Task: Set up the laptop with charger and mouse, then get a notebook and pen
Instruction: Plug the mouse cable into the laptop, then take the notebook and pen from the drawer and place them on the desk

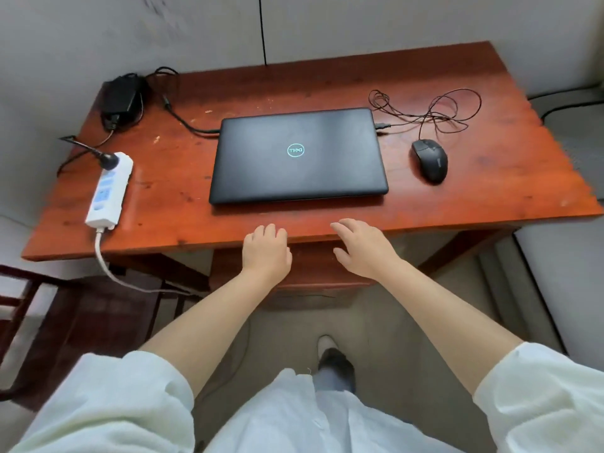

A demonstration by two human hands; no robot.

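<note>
Head view, looking down on a reddish wooden desk. Closed black Dell laptop at the middle of the desk, lid down, logo facing up. Charger brick at the far left corner, its cable running to the laptop's left side. White power strip along the left edge, a black plug seated in its far end. Black wired mouse to the right of the laptop, well apart from it, its thin cord looped loosely behind; USB end just beside the laptop's right rear corner, whether inserted cannot be told. Left hand over the near desk edge, fingers curled downward, holding nothing. Right hand beside it, fingers spread and loose, empty. Dark wooden chair at lower left.
</note>
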